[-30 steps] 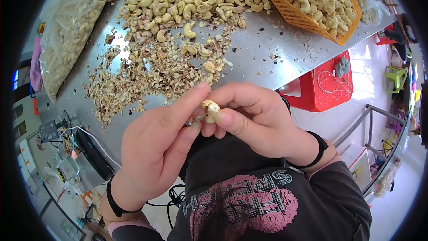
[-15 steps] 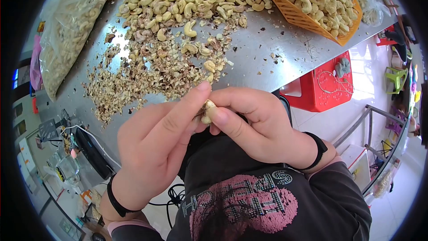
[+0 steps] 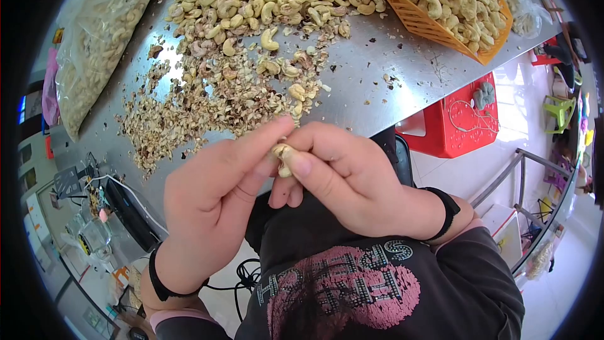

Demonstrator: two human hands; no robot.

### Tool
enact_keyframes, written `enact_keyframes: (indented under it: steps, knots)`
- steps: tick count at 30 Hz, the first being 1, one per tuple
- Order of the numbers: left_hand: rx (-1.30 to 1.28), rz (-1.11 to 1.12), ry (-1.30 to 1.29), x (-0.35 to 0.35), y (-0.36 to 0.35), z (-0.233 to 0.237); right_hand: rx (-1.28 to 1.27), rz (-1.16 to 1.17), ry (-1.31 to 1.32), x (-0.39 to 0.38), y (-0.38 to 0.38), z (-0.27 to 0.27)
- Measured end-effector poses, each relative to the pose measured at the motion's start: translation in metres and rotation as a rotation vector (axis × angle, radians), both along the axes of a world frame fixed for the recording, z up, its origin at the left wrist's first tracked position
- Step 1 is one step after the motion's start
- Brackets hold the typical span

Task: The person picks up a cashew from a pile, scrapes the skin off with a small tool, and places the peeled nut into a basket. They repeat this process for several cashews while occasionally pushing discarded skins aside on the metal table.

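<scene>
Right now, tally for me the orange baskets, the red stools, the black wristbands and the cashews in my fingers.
Orange basket: 1
Red stool: 1
Black wristbands: 2
Cashew, pinched between left hand and right hand: 1
Total: 5

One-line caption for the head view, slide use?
Left hand and right hand pinch one cashew above a steel table strewn with husk scraps, orange basket beyond.
</scene>
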State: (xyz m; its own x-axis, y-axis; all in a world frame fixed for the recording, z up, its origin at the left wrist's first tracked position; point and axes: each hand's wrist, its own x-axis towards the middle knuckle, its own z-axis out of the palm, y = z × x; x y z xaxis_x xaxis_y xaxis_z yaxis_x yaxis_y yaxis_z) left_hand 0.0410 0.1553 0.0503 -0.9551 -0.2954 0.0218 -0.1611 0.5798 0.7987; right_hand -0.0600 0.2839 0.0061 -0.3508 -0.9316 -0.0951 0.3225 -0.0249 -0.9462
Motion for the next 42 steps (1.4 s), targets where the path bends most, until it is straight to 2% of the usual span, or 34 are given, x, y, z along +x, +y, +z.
enact_keyframes:
  steps: [2, 4, 5, 7, 8, 11, 13, 18, 22, 29, 32, 36, 38, 42]
  knots:
    - [0.097, -0.01, -0.037, 0.001, -0.003, 0.003, -0.039, 0.143, -0.117, -0.008, 0.001, 0.003]
    - [0.212, 0.029, -0.076, 0.002, -0.004, 0.005, -0.039, 0.09, -0.208, -0.007, -0.001, 0.004]
    - [0.212, 0.028, -0.077, 0.002, -0.004, 0.005, -0.04, 0.036, -0.297, -0.007, -0.002, 0.004]
    - [0.006, -0.034, -0.051, 0.002, -0.003, 0.005, -0.048, 0.043, -0.352, -0.012, -0.002, 0.004]
    - [0.006, -0.034, -0.05, 0.003, -0.003, 0.003, -0.057, 0.052, -0.409, -0.013, -0.002, 0.004]
    - [0.072, -0.063, 0.029, 0.003, -0.003, -0.002, -0.05, 0.043, -0.424, -0.015, -0.001, 0.003]
    - [0.114, -0.064, -0.082, 0.002, -0.001, 0.005, -0.053, 0.044, -0.412, -0.014, -0.001, 0.001]
    - [0.058, -0.12, -0.071, 0.0, -0.002, 0.006, -0.069, -0.004, -0.428, -0.011, 0.0, -0.002]
    - [0.061, -0.14, -0.06, 0.0, -0.003, 0.005, -0.086, 0.011, -0.541, -0.011, 0.0, -0.003]
    - [0.096, -0.104, -0.129, 0.001, -0.001, 0.01, -0.136, 0.014, -0.612, -0.012, -0.001, -0.003]
    - [0.065, -0.135, -0.031, 0.002, -0.002, 0.004, -0.159, 0.038, -0.633, -0.011, 0.0, -0.003]
    - [0.011, -0.144, 0.005, 0.003, -0.004, 0.004, -0.118, 0.05, -0.594, -0.011, 0.001, 0.0]
    - [-0.001, -0.143, 0.02, 0.002, -0.004, 0.004, -0.111, 0.029, -0.489, -0.011, 0.002, 0.002]
    - [0.066, -0.129, -0.002, 0.003, -0.001, 0.007, -0.111, 0.015, -0.503, -0.011, 0.002, 0.003]
